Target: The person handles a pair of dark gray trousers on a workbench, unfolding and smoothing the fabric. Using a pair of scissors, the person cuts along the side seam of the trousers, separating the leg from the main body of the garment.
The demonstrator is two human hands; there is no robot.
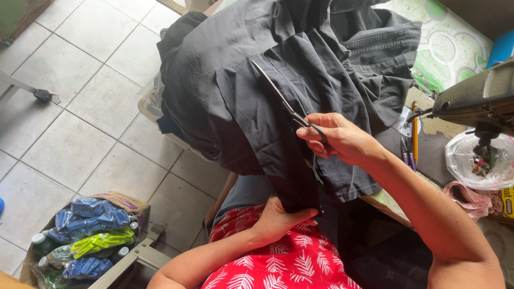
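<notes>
My right hand (pixel 337 140) grips the handles of black scissors (pixel 278 93), whose long blades lie up and left across a dark grey garment (pixel 241 69). That garment is heaped over the table edge and hangs down toward my lap. My left hand (pixel 278 218) pinches the lower hanging edge of the same dark cloth, just above my red leaf-print skirt (pixel 278 262). The cloth hides the scissor tips in part.
A sewing machine (pixel 476 99) stands at the right on a green-patterned table (pixel 450 48), with a yellow pencil (pixel 415 128), a clear plastic bag (pixel 471 160) and a pink tape measure (pixel 471 195). A cardboard box (pixel 126 202) of blue and green packets sits on the tiled floor (pixel 69 107).
</notes>
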